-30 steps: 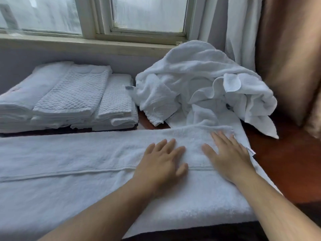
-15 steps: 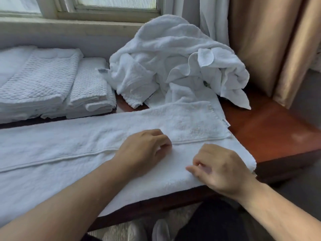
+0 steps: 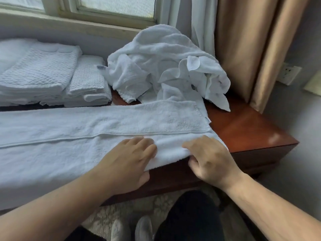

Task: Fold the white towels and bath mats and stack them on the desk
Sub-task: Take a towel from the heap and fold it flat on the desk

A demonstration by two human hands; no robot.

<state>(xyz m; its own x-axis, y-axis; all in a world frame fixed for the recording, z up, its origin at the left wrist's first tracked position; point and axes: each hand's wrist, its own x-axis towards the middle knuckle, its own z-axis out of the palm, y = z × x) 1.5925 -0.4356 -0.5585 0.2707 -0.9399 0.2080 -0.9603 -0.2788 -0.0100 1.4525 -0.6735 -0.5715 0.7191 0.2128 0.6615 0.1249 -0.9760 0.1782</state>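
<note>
- Reaching in from the bottom of the frame, your bare forearms meet at the near edge of the desk (image 3: 246, 129), above pale shoes (image 3: 121, 228) and a patterned rug (image 3: 104, 216).
- Your left hand (image 3: 128, 160) grips the long white towel (image 3: 69, 136) at its near edge, bent fingers on top and thumb tucked below the hem.
- Your right hand (image 3: 212, 159) pinches the same edge just beside the towel's right corner, forefinger laid over the cloth and the other fingers curled under it.
- That towel lies flat lengthwise across the reddish wooden desk, running out of view at left, with a seam along its middle and a small label (image 3: 207, 120) at its right end.
- Behind it sits a heap of unfolded towels (image 3: 165, 66), touching the far edge of the flat towel.
- Left of the heap, a narrow stack of folded bath mats (image 3: 86, 82) stands just beside a wider folded stack (image 3: 40, 72) of waffle-textured mats.
- A window (image 3: 112, 7) runs along the wall behind, with a white sheer (image 3: 199, 23) and tan curtain (image 3: 243, 49) at right, and a wall socket (image 3: 289, 74) beyond.
</note>
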